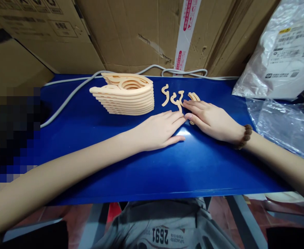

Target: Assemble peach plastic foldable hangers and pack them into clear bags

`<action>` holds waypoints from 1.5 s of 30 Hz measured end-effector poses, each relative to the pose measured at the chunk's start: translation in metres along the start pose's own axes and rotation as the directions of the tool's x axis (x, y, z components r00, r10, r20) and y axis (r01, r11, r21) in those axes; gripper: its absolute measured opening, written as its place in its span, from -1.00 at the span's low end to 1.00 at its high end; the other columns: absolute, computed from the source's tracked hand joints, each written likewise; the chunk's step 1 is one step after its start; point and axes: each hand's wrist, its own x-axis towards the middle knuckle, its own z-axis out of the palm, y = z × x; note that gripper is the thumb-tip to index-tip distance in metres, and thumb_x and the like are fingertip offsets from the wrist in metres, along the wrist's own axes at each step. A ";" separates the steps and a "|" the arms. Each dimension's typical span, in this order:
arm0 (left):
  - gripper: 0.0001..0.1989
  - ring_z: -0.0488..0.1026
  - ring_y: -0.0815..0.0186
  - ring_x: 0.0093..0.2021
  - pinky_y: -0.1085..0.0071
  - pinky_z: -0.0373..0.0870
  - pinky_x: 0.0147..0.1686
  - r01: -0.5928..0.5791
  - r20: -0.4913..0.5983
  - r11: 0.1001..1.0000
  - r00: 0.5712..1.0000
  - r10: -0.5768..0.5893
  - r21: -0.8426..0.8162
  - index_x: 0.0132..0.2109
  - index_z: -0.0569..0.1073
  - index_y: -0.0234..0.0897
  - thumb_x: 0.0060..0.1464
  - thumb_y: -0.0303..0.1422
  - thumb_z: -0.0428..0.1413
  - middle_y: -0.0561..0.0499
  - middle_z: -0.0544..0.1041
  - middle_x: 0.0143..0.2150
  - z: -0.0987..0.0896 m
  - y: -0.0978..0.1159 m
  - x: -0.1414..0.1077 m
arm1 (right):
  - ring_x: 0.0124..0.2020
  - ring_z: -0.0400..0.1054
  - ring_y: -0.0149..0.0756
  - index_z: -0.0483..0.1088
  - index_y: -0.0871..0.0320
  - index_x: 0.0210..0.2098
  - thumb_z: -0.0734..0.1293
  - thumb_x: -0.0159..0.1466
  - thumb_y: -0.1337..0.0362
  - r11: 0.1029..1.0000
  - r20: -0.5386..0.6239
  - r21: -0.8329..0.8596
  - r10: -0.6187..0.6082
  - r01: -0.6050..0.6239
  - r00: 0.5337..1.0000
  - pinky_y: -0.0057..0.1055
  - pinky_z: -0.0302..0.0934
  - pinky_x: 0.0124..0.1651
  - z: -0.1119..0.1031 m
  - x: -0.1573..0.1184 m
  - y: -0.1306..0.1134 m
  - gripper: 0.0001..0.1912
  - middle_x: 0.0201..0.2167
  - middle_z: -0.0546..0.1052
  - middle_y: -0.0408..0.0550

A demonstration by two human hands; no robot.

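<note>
My left hand [162, 129] lies flat on the blue tabletop with its fingers stretched out and the thumb apart. Its fingertips reach the lower end of a small beige hook piece [174, 99]. Close beside it, my right hand [212, 119] rests palm down, fingers extended over more beige hook pieces [194, 97], which it partly covers. One S-shaped hook [165, 95] lies separately, left of the others. Behind my left forearm stands a neat stack of beige plastic hanger bodies [131, 100], apart from both hands. Neither hand visibly grips anything.
Cardboard boxes [131, 34] stand along the back edge of the blue table [152, 169]. A pale cable [74, 98] runs behind the stack and down the left side. On the right are a labelled plastic parcel bag [284, 58] and clear plastic film [278, 121].
</note>
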 end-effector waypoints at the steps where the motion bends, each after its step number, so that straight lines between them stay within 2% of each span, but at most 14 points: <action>1: -0.42 0.42 0.00 0.27 0.15 0.32 0.29 0.017 -0.003 1.000 1.000 -0.017 0.017 0.31 0.34 -0.50 0.45 -0.08 -0.10 -0.34 0.40 0.32 0.000 -0.002 0.002 | 0.41 0.18 0.09 0.27 0.42 0.36 -0.03 0.52 -0.03 1.000 -0.005 -0.011 0.003 -0.003 1.000 0.10 0.10 0.41 0.000 -0.003 -0.001 -0.28 0.36 0.34 0.32; 5: -0.48 0.44 -0.03 0.23 0.10 0.34 0.28 0.087 -0.007 0.994 0.996 -0.086 0.060 0.29 0.35 -0.52 0.45 -0.16 -0.09 -0.37 0.42 0.28 0.000 -0.010 0.008 | 0.42 0.16 0.12 0.29 0.38 0.35 0.02 0.51 -0.04 0.998 -0.029 -0.057 0.017 -0.018 0.999 0.13 0.16 0.38 -0.001 -0.015 -0.009 -0.31 0.34 0.35 0.34; 10: -0.48 0.28 -0.09 0.39 0.00 0.14 0.42 0.202 -0.055 0.979 0.978 -0.200 0.030 0.34 0.29 -0.58 0.43 -0.27 -0.11 -0.41 0.35 0.36 0.005 -0.013 0.011 | 0.45 0.10 0.20 0.32 0.34 0.33 0.05 0.50 -0.07 0.995 -0.051 -0.083 0.050 -0.054 0.997 0.16 0.20 0.35 -0.005 -0.023 -0.032 -0.30 0.32 0.38 0.34; 13: -0.50 0.21 -0.04 0.44 -0.02 0.06 0.46 0.227 -0.108 0.973 0.967 -0.231 -0.052 0.37 0.26 -0.58 0.41 -0.39 -0.14 -0.36 0.32 0.39 0.003 -0.006 0.006 | 0.37 0.25 0.09 0.41 0.23 0.25 0.04 0.51 -0.04 0.993 -0.051 0.107 0.058 -0.052 0.997 0.04 0.24 0.34 -0.015 -0.021 -0.041 -0.39 0.26 0.47 0.20; 16: -0.52 0.31 0.04 0.38 0.07 0.23 0.39 0.223 -0.144 0.962 0.958 -0.247 -0.160 0.34 0.30 -0.53 0.41 -0.34 -0.10 -0.30 0.38 0.36 -0.004 0.007 -0.003 | 0.10 0.50 -0.07 0.50 0.11 0.06 0.06 0.52 0.00 0.913 -0.098 0.397 0.139 -0.089 0.985 -0.12 0.39 0.17 -0.025 -0.013 -0.038 -0.51 0.07 0.60 0.05; 18: -0.50 0.35 0.05 0.35 0.11 0.30 0.34 0.223 -0.146 0.954 0.956 -0.255 -0.202 0.34 0.30 -0.51 0.42 -0.26 -0.06 -0.29 0.39 0.35 -0.007 0.016 -0.009 | -0.05 0.54 -0.09 0.53 0.07 -0.04 0.10 0.50 0.02 0.887 -0.138 0.445 0.201 -0.120 0.970 -0.13 0.43 0.05 -0.028 -0.005 -0.030 -0.57 -0.06 0.64 0.01; 20: -0.46 0.30 0.05 0.39 0.11 0.29 0.35 0.181 -0.116 0.958 0.971 -0.210 -0.224 0.36 0.28 -0.48 0.44 -0.18 -0.07 -0.29 0.35 0.39 -0.008 0.023 -0.015 | -0.06 0.53 -0.04 0.54 0.05 -0.05 0.13 0.48 0.08 0.929 -0.187 0.351 0.196 -0.121 0.963 -0.07 0.41 0.04 -0.026 0.004 -0.018 -0.62 -0.09 0.64 0.02; 24: -0.47 0.26 0.07 0.42 0.13 0.25 0.38 0.026 -0.056 0.977 0.998 -0.039 -0.213 0.36 0.31 -0.41 0.47 -0.13 -0.12 -0.23 0.32 0.42 -0.008 0.030 -0.021 | 0.17 0.42 0.05 0.53 0.11 0.07 0.08 0.44 0.27 0.992 -0.151 0.124 0.018 0.001 0.988 0.06 0.30 0.19 -0.016 0.018 0.005 -0.56 0.14 0.55 0.11; 28: -0.54 0.49 0.11 0.19 0.23 0.43 0.15 -0.103 -0.135 0.982 0.987 0.082 -0.157 0.19 0.47 -0.45 0.49 -0.21 -0.16 -0.25 0.52 0.23 -0.011 0.030 -0.026 | 0.11 0.43 0.09 0.56 0.11 0.03 0.12 0.45 0.24 0.998 -0.105 -0.055 -0.028 0.022 0.994 0.19 0.12 0.28 -0.008 0.022 0.017 -0.60 0.08 0.59 0.10; 31: -0.59 0.56 0.13 0.00 0.25 0.49 -0.05 -0.160 -0.188 0.981 0.972 0.138 -0.110 0.06 0.54 -0.42 0.48 -0.27 -0.13 -0.20 0.61 0.06 -0.016 0.029 -0.029 | 0.05 0.42 0.05 0.58 0.16 -0.02 0.17 0.46 0.18 0.991 -0.136 -0.134 -0.041 0.022 0.990 0.12 0.03 0.32 -0.005 0.020 0.019 -0.63 -0.05 0.61 0.13; 35: -0.67 0.57 0.16 -0.16 0.26 0.47 -0.19 -0.197 -0.224 0.977 0.959 0.175 -0.081 -0.03 0.58 -0.36 0.45 -0.35 -0.07 -0.12 0.63 -0.11 -0.018 0.027 -0.032 | -0.06 0.39 -0.03 0.59 0.17 -0.05 0.20 0.46 0.14 0.983 -0.152 -0.177 -0.072 0.044 0.986 -0.01 0.12 0.14 -0.003 0.017 0.019 -0.63 -0.13 0.57 0.13; 38: -0.70 0.56 0.11 -0.01 0.24 0.47 -0.07 -0.209 -0.216 0.966 0.961 0.174 -0.153 0.03 0.57 -0.38 0.43 -0.34 -0.03 -0.17 0.60 0.06 -0.015 0.022 -0.033 | -0.15 0.36 -0.06 0.59 0.17 -0.17 0.19 0.46 0.17 0.974 -0.165 -0.225 -0.077 0.038 0.983 -0.11 0.13 -0.03 -0.003 0.016 0.017 -0.64 -0.19 0.54 0.11; 41: -0.61 0.43 0.07 0.27 0.21 0.35 0.22 -0.214 -0.163 0.938 0.971 0.174 -0.275 0.20 0.47 -0.46 0.41 -0.27 0.02 -0.23 0.48 0.28 -0.011 0.018 -0.033 | -0.25 0.35 -0.12 0.55 0.16 -0.25 0.25 0.39 0.22 0.987 -0.190 -0.160 -0.028 -0.003 0.981 -0.16 0.10 -0.08 -0.004 0.014 0.012 -0.74 -0.29 0.54 0.05; 45: -0.49 0.35 0.06 0.34 0.20 0.26 0.30 -0.200 -0.115 0.923 0.979 0.171 -0.329 0.27 0.41 -0.48 0.41 -0.15 0.03 -0.24 0.43 0.33 -0.009 0.016 -0.033 | -0.45 0.31 -0.29 0.48 0.12 -0.35 0.33 0.31 0.18 0.969 -0.223 0.203 0.187 -0.142 0.957 -0.26 0.11 -0.20 -0.009 0.012 0.003 -0.83 -0.50 0.47 -0.13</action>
